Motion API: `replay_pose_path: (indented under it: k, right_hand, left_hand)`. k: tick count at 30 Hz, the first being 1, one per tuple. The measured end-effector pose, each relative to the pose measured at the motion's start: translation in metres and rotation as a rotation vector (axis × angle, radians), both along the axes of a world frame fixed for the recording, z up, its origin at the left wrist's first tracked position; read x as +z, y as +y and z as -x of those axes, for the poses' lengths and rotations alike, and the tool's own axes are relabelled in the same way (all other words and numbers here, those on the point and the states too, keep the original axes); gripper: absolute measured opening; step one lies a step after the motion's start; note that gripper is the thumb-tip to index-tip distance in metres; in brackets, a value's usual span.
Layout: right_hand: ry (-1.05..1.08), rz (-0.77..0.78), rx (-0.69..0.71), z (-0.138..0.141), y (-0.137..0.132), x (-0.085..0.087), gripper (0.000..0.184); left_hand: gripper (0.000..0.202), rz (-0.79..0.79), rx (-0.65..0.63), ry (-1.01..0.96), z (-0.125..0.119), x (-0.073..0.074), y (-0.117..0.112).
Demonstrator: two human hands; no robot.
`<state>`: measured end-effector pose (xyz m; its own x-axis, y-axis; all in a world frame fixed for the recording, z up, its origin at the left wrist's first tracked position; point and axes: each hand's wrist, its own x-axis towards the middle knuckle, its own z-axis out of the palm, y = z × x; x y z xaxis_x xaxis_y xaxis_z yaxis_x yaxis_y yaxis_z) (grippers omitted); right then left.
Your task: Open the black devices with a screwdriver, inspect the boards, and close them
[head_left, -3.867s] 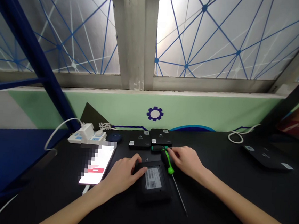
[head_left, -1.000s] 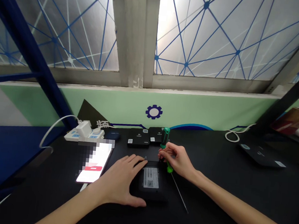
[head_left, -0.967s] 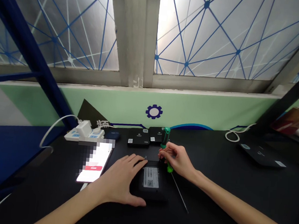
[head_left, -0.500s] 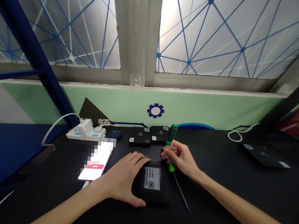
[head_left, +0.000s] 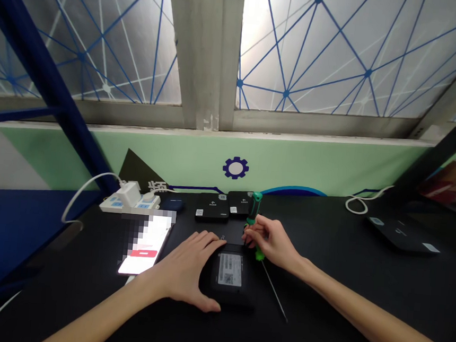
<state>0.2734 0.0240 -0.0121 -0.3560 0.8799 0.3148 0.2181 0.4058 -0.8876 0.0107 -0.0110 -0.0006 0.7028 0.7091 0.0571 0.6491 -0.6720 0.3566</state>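
Note:
A flat black box [head_left: 212, 285] with a white printed label [head_left: 230, 270] lies on the desk. My left hand [head_left: 191, 269] spans its left side, fingers at the far edge and thumb at the near edge, gripping it. In my right hand [head_left: 273, 242] is a screwdriver [head_left: 254, 208] with a dark green handle, held nearly upright over the box's far right corner. Its tip is hidden by the fingers. Beneath that hand lies a second screwdriver [head_left: 273, 291], bright green at the handle, its long shaft pointing toward me. Small screws [head_left: 222, 237] sit just beyond the box.
Behind the box, two similar black boxes [head_left: 212, 208] lie near the wall. A phone [head_left: 145, 251] with a lit screen is on the left, near a white power strip [head_left: 129, 203] with plugs. Another black device [head_left: 401, 237] and a white cable [head_left: 356, 203] lie on the right.
The screwdriver in my right hand has swung left to a more upright pose, and its handle sits slightly lower. My left hand stays on the box. The whole view has shifted slightly.

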Motion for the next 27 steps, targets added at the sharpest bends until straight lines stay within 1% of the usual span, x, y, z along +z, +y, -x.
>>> replay_pose_path:
  k: [5,9,13,19,27]
  right_hand:
    - [0.147,0.240,0.049,-0.004,0.006,0.003,0.039]
    - [0.217,0.343,0.073,-0.009,0.006,0.012,0.041]
    - [0.262,0.395,0.061,-0.011,0.005,0.016,0.039]
    - [0.304,0.485,0.043,-0.013,0.007,0.013,0.037]
    - [0.252,0.484,0.071,-0.013,0.006,0.012,0.043]
  left_hand:
    - [0.114,-0.019,-0.046,0.001,0.001,0.002,-0.001]
    - [0.114,-0.075,-0.065,-0.014,0.000,0.005,-0.002]
    - [0.115,-0.127,-0.075,-0.034,-0.001,0.006,-0.002]
    - [0.121,-0.157,-0.076,-0.029,0.001,0.004,-0.001]
    - [0.123,-0.148,-0.079,-0.031,0.001,0.003,-0.001]
